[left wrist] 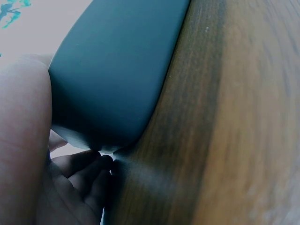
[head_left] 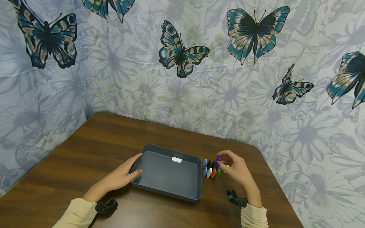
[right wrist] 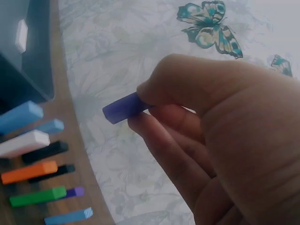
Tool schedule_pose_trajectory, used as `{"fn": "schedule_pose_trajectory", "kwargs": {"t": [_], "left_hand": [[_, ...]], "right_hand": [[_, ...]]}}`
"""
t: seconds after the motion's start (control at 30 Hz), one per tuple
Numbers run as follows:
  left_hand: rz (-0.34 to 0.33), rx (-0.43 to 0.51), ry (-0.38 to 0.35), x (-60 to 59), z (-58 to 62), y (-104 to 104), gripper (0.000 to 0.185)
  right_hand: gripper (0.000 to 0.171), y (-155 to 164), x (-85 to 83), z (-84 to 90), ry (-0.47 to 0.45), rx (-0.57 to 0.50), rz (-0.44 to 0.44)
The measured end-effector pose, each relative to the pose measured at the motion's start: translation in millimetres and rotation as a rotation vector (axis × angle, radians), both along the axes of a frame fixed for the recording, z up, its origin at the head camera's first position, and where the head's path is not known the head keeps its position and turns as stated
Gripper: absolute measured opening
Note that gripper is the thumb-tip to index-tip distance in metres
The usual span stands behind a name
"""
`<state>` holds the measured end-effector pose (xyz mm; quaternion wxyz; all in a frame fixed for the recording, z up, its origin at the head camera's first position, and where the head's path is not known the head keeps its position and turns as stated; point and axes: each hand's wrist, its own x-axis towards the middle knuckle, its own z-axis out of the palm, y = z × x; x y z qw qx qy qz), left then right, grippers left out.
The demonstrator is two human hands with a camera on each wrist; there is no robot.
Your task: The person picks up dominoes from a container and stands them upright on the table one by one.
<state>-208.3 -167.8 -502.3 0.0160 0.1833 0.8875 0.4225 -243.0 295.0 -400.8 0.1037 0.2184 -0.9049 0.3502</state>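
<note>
I noted my right hand [head_left: 238, 169] pinching a purple block [right wrist: 123, 107] clear of the row [head_left: 212, 169]; left hand [head_left: 125, 175], fingers straight, steadied the tray [head_left: 168, 190].

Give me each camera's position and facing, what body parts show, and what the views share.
Head: worn on the head, looking forward and down at the table; shows both forearms, left hand on the tray and right hand by the coloured blocks.
Left wrist: low beside the tray's outer wall; shows palm and fingers.
Right wrist: behind the right hand, which pinches a purple block.
Shared: the tray with a white block shows in head and right wrist views.
</note>
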Motion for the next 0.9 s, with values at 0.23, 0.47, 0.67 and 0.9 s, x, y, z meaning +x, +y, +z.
{"fn": "schedule_pose_trajectory", "kwargs": {"t": [0.23,0.47,0.67,0.9], "left_hand": [[-0.001,-0.003,0.003,-0.1,-0.3,0,0.074],[-0.005,0.003,0.007,0.3,-1.5,0,0.074],[-0.010,0.006,-0.007,0.9,-0.2,0,0.074],[-0.004,0.003,-0.001,1.6,1.4,-1,0.074]], "right_hand": [[0.032,11,2.7,-10.7,0.028,0.016,-0.029],[0.030,19,4.2,-20.9,0.064,0.011,-0.062],[0.029,24,3.1,-28.1,0.056,0.015,-0.093],[0.028,28,2.0,-33.4,0.026,0.021,-0.119]]}}
